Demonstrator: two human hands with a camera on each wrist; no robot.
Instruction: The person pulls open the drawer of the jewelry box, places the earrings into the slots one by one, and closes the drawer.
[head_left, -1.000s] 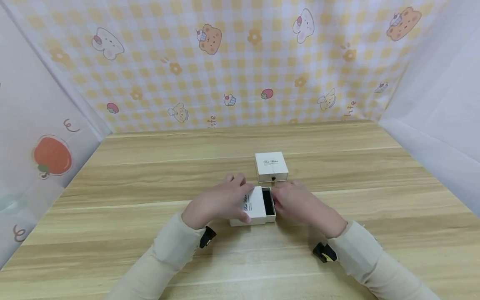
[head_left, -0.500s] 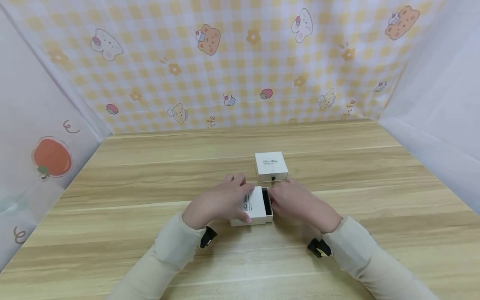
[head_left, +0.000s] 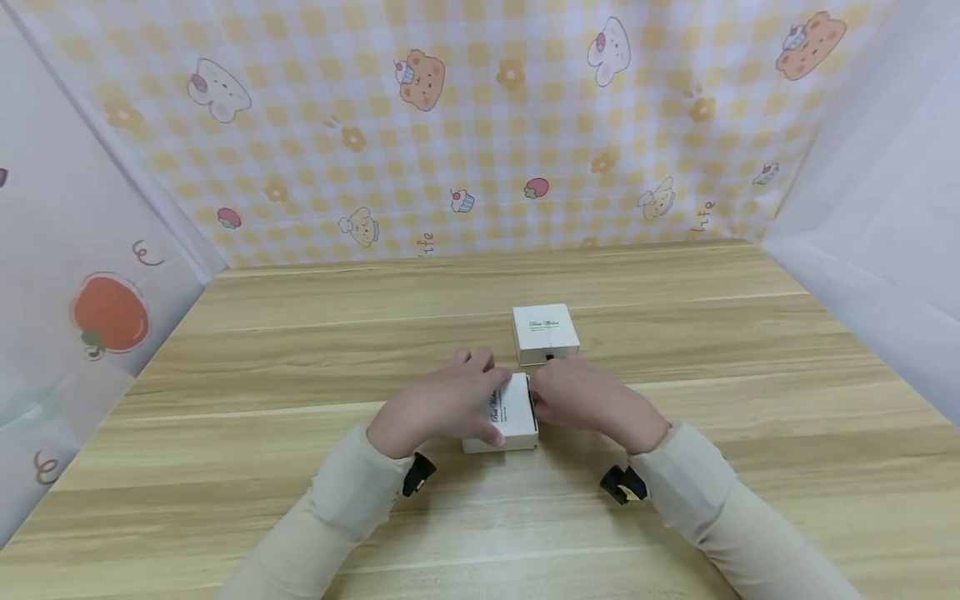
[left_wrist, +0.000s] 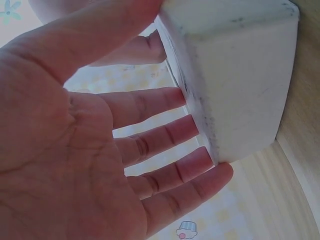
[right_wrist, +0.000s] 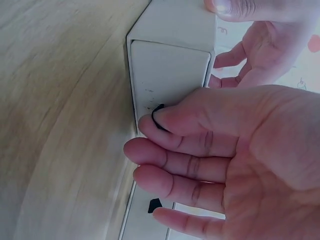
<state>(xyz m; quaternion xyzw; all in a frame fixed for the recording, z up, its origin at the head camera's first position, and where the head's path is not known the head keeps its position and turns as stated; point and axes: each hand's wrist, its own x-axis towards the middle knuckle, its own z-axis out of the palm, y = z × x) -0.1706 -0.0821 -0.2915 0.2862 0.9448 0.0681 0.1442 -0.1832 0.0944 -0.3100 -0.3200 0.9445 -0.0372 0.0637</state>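
Observation:
A small white drawer box (head_left: 517, 414) with black script on its lid lies on the wooden table. My left hand (head_left: 438, 402) holds it across its width, thumb on the near side and fingertips on the top. At its right end, my right hand (head_left: 592, 404) pinches a black ribbon pull tab (right_wrist: 157, 120) between thumb and index finger. In the right wrist view, the drawer's front (right_wrist: 167, 70) sits about level with the sleeve's edge. The inside of the box is hidden.
Just behind stands a second white drawer box (head_left: 545, 330), shut, with its own black tab (right_wrist: 154, 205) facing the near side, close to my right fingers. A yellow checked cloth (head_left: 480, 150) hangs behind the wooden table (head_left: 300, 350).
My right hand has moved left, sliding the drawer into its sleeve; the dark interior that showed earlier is now covered. The left hand and the rear box have stayed put.

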